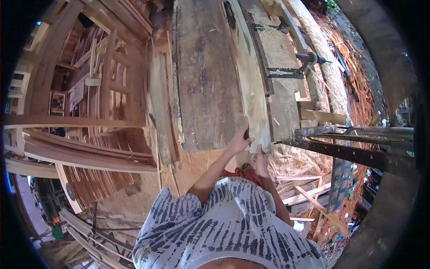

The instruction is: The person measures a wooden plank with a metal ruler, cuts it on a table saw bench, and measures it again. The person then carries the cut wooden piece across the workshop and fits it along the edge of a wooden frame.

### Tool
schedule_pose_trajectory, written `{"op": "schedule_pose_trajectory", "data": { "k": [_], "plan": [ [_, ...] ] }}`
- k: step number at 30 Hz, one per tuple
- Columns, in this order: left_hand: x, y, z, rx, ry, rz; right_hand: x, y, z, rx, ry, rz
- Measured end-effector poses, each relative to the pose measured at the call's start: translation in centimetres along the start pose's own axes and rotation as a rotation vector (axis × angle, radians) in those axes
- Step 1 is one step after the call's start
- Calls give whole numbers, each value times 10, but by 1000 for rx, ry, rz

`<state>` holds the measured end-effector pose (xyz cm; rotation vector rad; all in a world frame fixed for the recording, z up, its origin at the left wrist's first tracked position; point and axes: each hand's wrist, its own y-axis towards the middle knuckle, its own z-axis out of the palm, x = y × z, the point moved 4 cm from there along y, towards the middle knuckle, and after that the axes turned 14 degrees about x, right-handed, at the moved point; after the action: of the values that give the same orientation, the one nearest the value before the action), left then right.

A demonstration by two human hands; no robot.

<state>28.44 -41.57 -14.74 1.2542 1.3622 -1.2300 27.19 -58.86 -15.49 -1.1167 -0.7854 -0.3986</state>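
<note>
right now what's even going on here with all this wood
A person has both hands at the near end of a long pale board: the left hand by its left edge, the right hand at its end. The board lies beside a wider, darker plank.

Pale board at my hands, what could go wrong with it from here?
Your bare left hand and right hand are at the near end of the pale board, so a rough edge could leave splinters. It lies close along the wide dark board, so fingers might get pinched if either shifts. The loose offcuts low on your right could trip you.
</note>
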Motion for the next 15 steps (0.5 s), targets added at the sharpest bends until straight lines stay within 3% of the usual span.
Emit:
{"op": "schedule_pose_trajectory", "data": {
  "k": [8,10,12,15],
  "plan": [
    [-8,21,-27,17,-88,-93,10,31,6,-58,3,76],
    [0,32,-33,-26,34,37,15,40,8,-43,-1,60],
    [11,42,-39,-40,98,30,30,43,19,-167,-60,-37],
    [15,53,-48,-16,101,23,10,82,-1,-103,-105,14]
  ]
}}
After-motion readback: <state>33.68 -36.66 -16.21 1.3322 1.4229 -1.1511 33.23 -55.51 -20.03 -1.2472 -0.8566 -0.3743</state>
